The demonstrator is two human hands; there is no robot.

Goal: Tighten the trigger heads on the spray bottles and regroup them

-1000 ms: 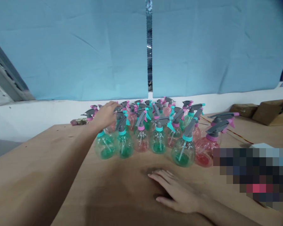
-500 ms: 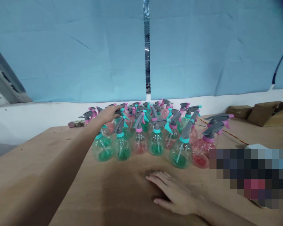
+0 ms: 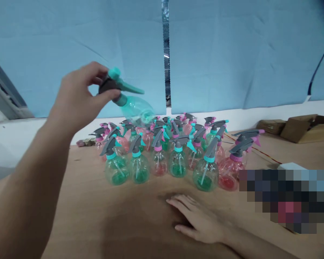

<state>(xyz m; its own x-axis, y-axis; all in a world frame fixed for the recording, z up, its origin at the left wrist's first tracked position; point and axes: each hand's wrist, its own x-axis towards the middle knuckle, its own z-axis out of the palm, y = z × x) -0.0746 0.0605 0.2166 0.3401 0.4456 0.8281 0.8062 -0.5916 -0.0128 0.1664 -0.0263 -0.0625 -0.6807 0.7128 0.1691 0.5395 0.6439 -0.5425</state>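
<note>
A green spray bottle [image 3: 137,108] hangs tilted in the air, its bottom toward the right. My left hand [image 3: 83,93] grips it by the dark spray head and neck, above the back left of a group of bottles. Several spray bottles with green or red-pink bodies stand close together on the wooden table, among them a green one [image 3: 178,163] and a red one [image 3: 230,169] at the front. My right hand [image 3: 198,221] lies palm down on the table in front of them, fingers apart and holding nothing.
Behind the wooden table [image 3: 83,216] hangs a blue sheet [image 3: 97,32]. An open cardboard box [image 3: 305,129] sits at the back right, near a thin cable [image 3: 264,153] and a white object [image 3: 293,166]. A small bundle [image 3: 85,142] lies back left. The lower right is pixelated.
My left hand has risen from the back of the group, moving up and left, and now carries a green spray bottle. My right hand has stayed in place.
</note>
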